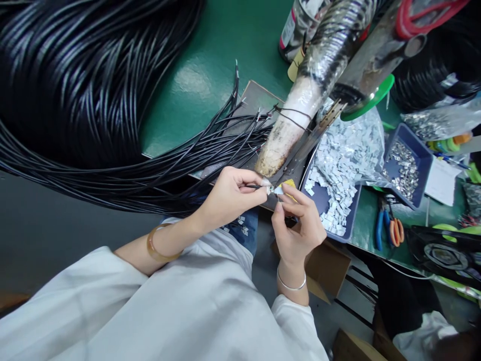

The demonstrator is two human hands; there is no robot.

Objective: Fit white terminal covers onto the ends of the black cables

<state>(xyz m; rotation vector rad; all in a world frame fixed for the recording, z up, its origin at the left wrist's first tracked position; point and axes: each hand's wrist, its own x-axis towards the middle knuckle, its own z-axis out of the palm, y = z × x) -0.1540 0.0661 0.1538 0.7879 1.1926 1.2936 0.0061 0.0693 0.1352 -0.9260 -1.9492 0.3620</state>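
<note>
My left hand [236,195] pinches the end of a black cable [255,186] between thumb and forefinger, just below the stained open end of the hose. Close beside it, my right hand [300,220] has its thumb and fingers drawn together around something thin that I cannot make out. A small white piece [278,190] shows between the two hands, by the cable's tip. Behind the right fingertips lies a yellow pad [290,186], partly covered. More black cables [195,160] run from the left to the board, several with bared ends.
A large coil of black cable [86,75] fills the left. A plastic-wrapped hose [293,115] slants over the board [259,93]. At right are a blue tray [319,195] of small white pieces, another tray [423,170] of metal parts, and pliers [379,230].
</note>
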